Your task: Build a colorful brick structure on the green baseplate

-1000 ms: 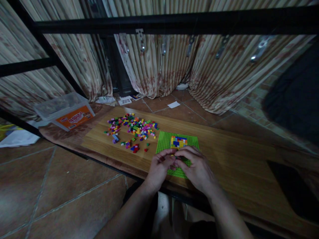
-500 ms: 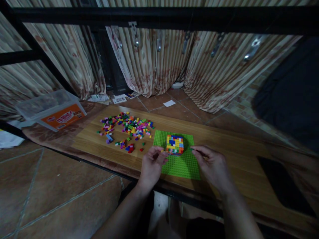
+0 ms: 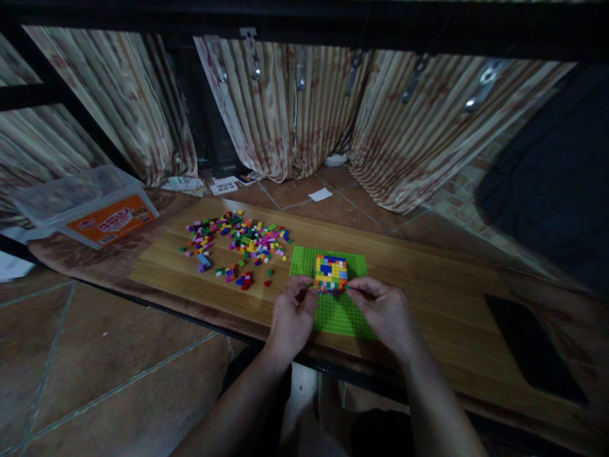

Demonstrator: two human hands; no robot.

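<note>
A multicoloured block build of toy bricks point(image 3: 332, 269) stands on a green studded baseplate point(image 3: 345, 317), its top mostly yellow with a dark blue patch. At its near left corner is my left hand point(image 3: 294, 314), thumb and fingers pinched together; what they grip, if anything, is too small to make out. My right hand point(image 3: 383, 308) is closed in a pinch on a small green brick point(image 3: 348, 287), right by the build's near right corner. Whether that brick touches the build I cannot tell.
Loose bricks point(image 3: 252, 238) lie scattered on the wooden board point(image 3: 171, 270) left of the baseplate. A clear plastic box point(image 3: 85, 197) with an orange label stands at the far left. On the right lies a dark flat panel point(image 3: 533, 349). Curtains point(image 3: 266, 114) hang behind.
My right hand has moved left, bringing the green brick from beside the build up to its near right corner. My left hand stays by the near left corner.
</note>
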